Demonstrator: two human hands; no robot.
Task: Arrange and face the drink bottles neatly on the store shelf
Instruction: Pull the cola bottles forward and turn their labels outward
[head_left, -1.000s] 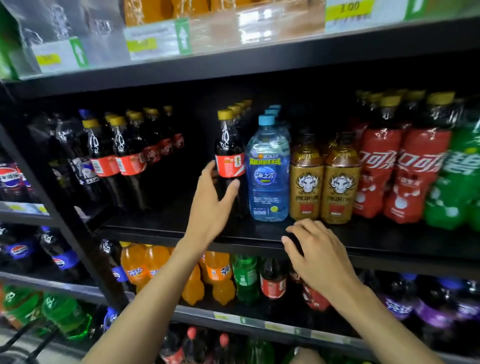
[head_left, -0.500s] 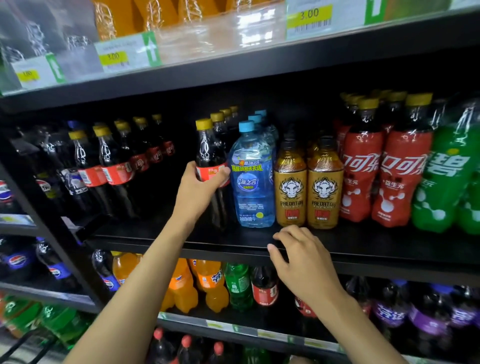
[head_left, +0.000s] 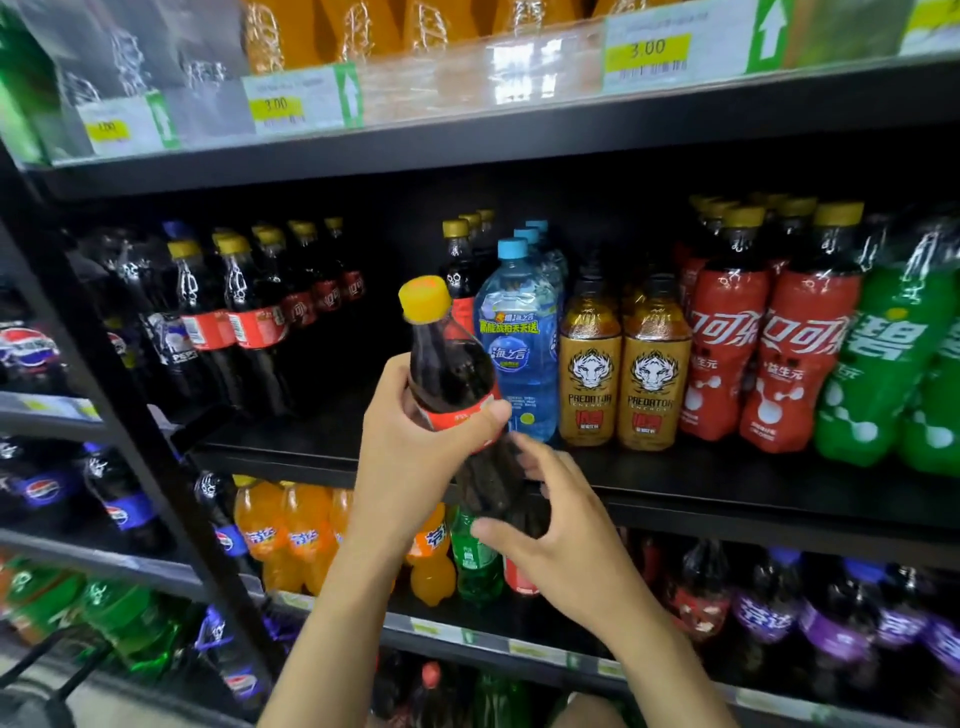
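Note:
A cola bottle (head_left: 447, 364) with a yellow cap and red label is off the shelf, tilted toward me in front of the middle shelf (head_left: 675, 483). My left hand (head_left: 415, 447) grips it around the label. My right hand (head_left: 561, 535) cups its lower end, fingers curled around the base. Behind it a row of yellow-capped cola bottles (head_left: 460, 270) remains on the shelf, next to blue water bottles (head_left: 519, 338).
Right of the water stand two gold Predator bottles (head_left: 623, 369), red-wrapped cola bottles (head_left: 763, 343) and green Sprite (head_left: 883, 364). Left is a group of cola bottles (head_left: 244, 312) with a gap of bare shelf between. Orange soda (head_left: 280, 530) fills the shelf below.
My left hand has pulled the front cola bottle off the shelf and tipped it toward me. My right hand left the shelf edge and came up under the bottle's base.

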